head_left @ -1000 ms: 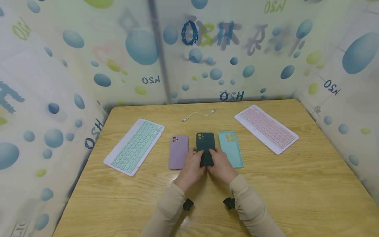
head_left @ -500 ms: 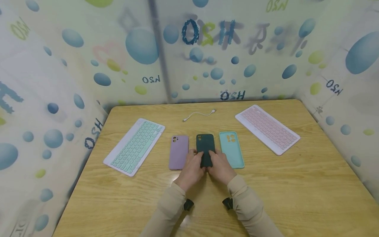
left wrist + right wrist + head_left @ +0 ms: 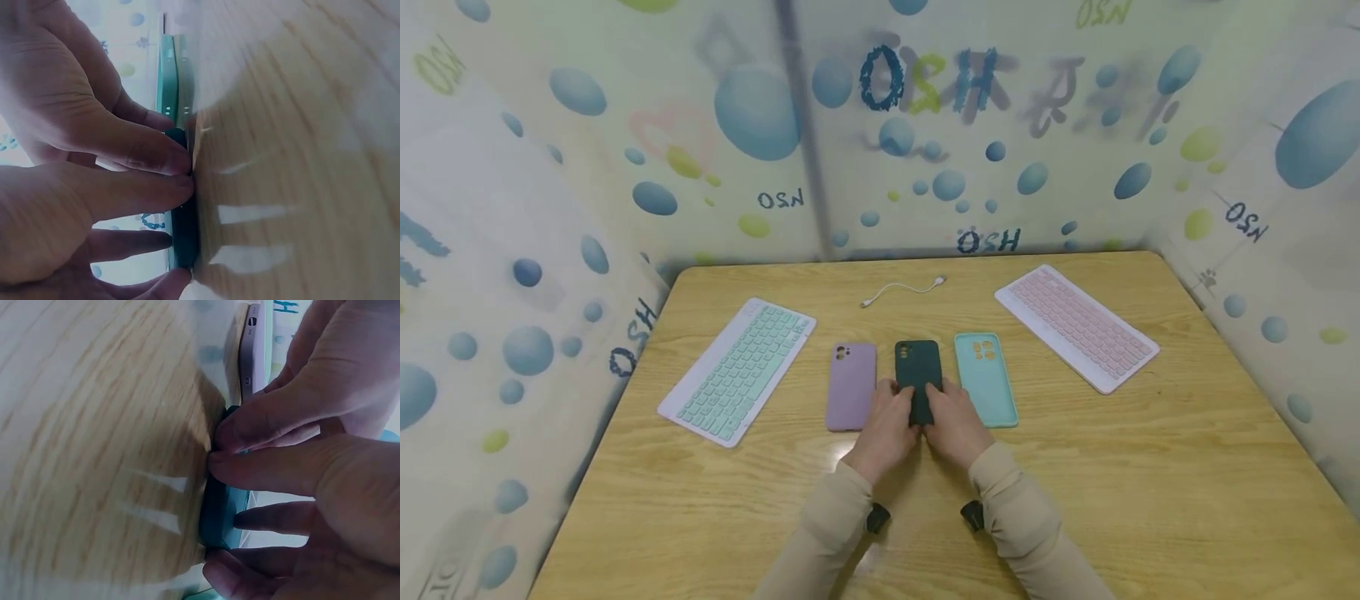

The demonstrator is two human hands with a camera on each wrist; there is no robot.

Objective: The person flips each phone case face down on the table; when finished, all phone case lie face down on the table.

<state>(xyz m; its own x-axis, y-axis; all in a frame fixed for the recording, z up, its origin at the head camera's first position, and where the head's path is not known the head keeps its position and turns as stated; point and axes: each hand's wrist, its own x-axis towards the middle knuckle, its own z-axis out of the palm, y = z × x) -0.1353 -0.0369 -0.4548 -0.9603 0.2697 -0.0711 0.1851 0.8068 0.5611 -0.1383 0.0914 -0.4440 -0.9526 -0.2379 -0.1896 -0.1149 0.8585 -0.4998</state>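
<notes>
The dark green case point(image 3: 918, 367) sits between left grip point(image 3: 886, 427) and right grip point(image 3: 957, 423).

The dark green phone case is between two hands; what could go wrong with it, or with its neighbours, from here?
The left hand is close beside the purple phone case and might nudge it. The right hand is similarly near the turquoise phone case and could push it out of place. Both hands hold the dark green phone case toward its near end, so its far end may swing crooked.
</notes>
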